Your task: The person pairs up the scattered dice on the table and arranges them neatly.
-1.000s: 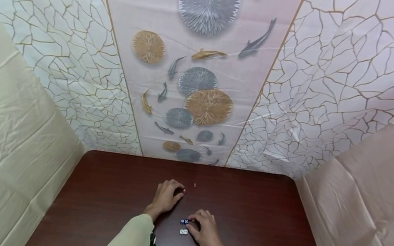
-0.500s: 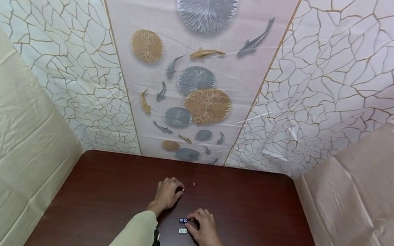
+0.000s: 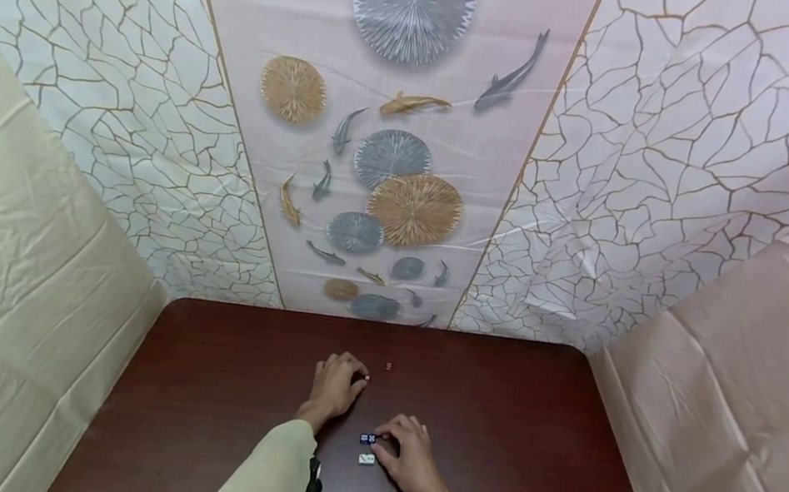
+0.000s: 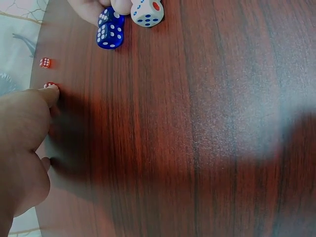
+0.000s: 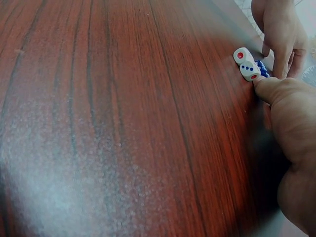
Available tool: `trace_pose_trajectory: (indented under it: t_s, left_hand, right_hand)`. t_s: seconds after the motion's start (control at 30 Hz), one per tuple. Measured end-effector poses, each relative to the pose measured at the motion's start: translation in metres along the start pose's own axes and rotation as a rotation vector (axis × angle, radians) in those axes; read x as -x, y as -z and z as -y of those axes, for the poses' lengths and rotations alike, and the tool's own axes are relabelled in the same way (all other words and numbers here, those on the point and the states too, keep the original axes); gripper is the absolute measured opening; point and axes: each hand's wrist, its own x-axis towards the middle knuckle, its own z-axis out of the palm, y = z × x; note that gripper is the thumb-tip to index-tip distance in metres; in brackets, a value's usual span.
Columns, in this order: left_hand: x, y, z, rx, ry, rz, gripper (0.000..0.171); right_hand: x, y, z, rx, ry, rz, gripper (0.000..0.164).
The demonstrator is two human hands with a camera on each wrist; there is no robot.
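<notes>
In the head view, my left hand [image 3: 333, 389] pinches a small red die [image 3: 367, 377] between thumb and index finger; in the left wrist view a fingertip partly covers that die [image 4: 51, 85]. A second red die [image 3: 388, 366] lies a little beyond it to the right. My right hand [image 3: 413, 460] is nearer the front, with thumb and index finger pinching the right one of two blue dice [image 3: 368, 439], which sit side by side. Two white dice [image 3: 366, 460] stand together just in front of the blue pair, below the right thumb.
Everything lies on a dark red-brown wooden table [image 3: 232, 375]. A patterned cloth [image 3: 413, 114] hangs behind its far edge, and plain beige cloths [image 3: 727, 410] flank both sides. A dark strap [image 3: 313, 480] sits on the left sleeve.
The view has shifted slightly. Both hands and all the dice keep nearly the same places, with the left hand still at the red die and the right at the blue pair.
</notes>
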Motion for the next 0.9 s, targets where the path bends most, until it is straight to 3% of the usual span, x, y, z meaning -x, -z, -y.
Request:
trace_pose_trajectory:
  t_s: [0.33,0.9]
  left_hand:
    - [0.007,0.001,0.006,0.026,-0.015,-0.004,0.011]
    - [0.039,0.010,0.012,0.047,-0.146,0.006,0.008]
  right_hand:
    - [-0.002,0.001,0.001,-0.009,-0.006,0.012,0.018]
    - [-0.001,0.002,0.003,-0.017,0.012,0.008,0.019]
